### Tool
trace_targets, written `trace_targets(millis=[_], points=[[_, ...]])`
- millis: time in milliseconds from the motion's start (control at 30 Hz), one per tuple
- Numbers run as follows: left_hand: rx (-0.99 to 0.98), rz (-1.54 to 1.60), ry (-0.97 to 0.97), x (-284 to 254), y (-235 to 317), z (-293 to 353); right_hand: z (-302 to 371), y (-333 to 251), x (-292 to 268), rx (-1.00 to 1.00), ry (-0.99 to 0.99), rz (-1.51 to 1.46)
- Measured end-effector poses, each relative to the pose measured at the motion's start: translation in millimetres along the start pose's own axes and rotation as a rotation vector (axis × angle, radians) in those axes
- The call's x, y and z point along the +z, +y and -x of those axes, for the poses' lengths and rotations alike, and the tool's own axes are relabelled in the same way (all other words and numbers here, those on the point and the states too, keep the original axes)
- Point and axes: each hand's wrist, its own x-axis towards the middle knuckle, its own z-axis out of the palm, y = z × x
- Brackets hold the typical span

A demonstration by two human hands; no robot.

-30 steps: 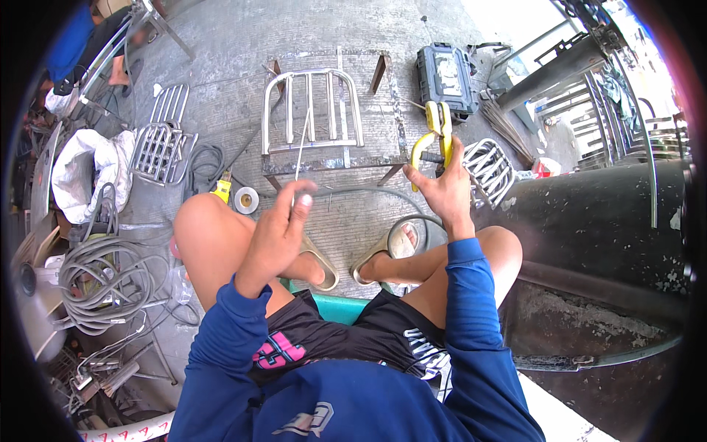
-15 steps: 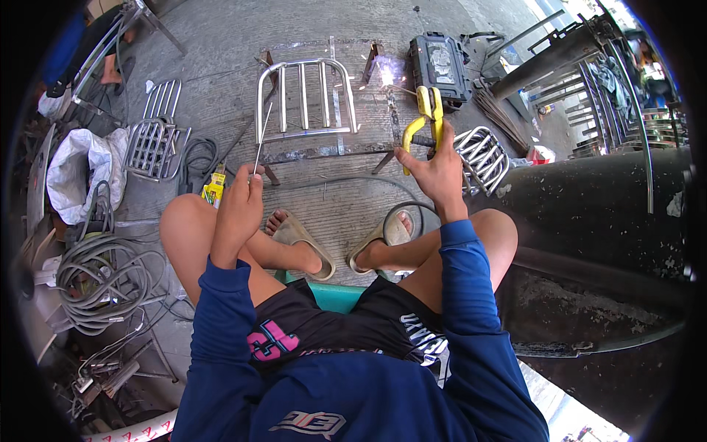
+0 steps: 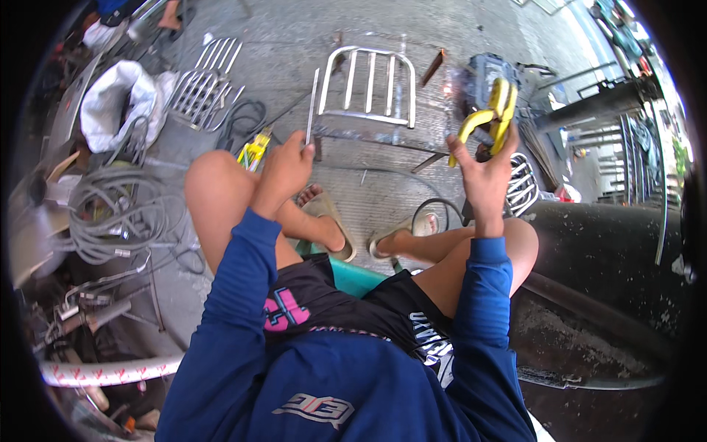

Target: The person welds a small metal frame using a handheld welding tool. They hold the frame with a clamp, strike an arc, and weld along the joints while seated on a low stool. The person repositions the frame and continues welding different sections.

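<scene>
My left hand is closed on a thin metal rod that points up and away toward a metal rack lying on the concrete floor. My right hand is raised and grips a yellow welding electrode holder. A black cable loops on the floor by my right foot. My bent knees and sandalled feet lie between the hands, and I sit on a teal stool.
A second metal rack and a white sack lie at the left. Coiled grey cable sits at my left. A welding machine stands behind the yellow holder. A chrome grille and a black drum are at the right.
My left hand has moved up and away from my knee with the rod. My right hand has kept the yellow holder raised. The view has tilted forward.
</scene>
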Motion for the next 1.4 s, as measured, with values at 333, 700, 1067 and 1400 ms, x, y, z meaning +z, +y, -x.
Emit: trace_targets(millis=[333,700,1067,1400], points=[[-0.058,-0.139,-0.050,-14,48,49,58,-75,4,-0.172,-0.246,-0.137],[-0.113,-0.205,-0.039,27,1,32,113,-70,34,-0.003,-0.373,-0.180],[-0.164,-0.183,-0.080,45,-10,10,124,-53,60,-0.036,-0.322,-0.226],[-0.247,-0.320,-0.202,29,-1,10,124,-53,68,-0.032,-0.371,-0.212]])
